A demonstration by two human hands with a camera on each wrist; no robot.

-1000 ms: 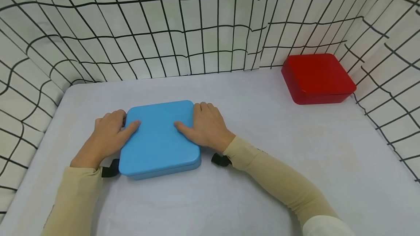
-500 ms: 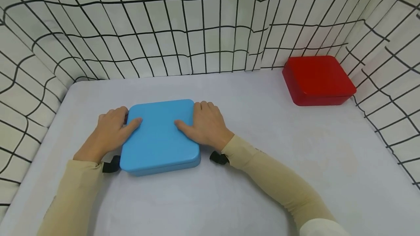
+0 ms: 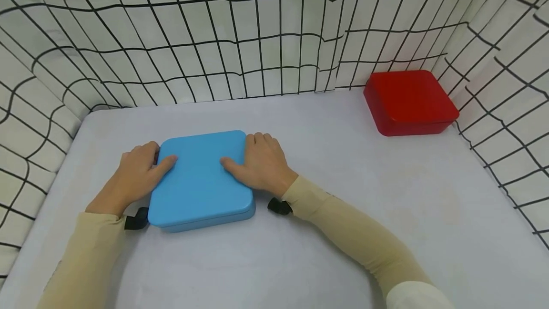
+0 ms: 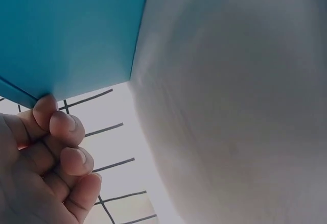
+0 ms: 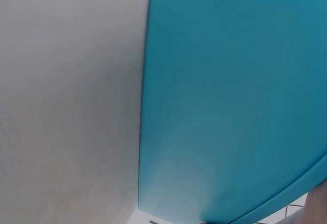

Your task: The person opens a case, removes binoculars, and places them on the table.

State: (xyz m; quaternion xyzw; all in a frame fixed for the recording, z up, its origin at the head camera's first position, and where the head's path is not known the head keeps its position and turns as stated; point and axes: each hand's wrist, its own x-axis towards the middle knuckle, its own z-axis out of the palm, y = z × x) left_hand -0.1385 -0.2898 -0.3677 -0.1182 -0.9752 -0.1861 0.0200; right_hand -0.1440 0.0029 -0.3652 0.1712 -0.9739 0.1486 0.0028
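A blue rectangular box (image 3: pixel 199 180) with rounded corners and a lid seam lies flat on the white table, left of centre in the head view. My left hand (image 3: pixel 137 170) holds its left side, thumb on top. In the left wrist view, curled fingers (image 4: pixel 66 142) show at the box's lower corner, one fingertip touching it. On the opposite side my right hand (image 3: pixel 266 166) grips the right edge, thumb on the lid and the other fingers along the far right corner. The right wrist view is filled mostly by the box's side (image 5: pixel 225 96); only a sliver of hand shows there.
A red box (image 3: pixel 411 101) of similar shape stands at the back right corner of the table (image 3: pixel 343 166). White panels with a black line grid (image 3: pixel 257 37) rise behind the table and at both sides.
The whole head view shifts slightly. Both hands keep their hold on the blue box, with no clear movement of it on the table.
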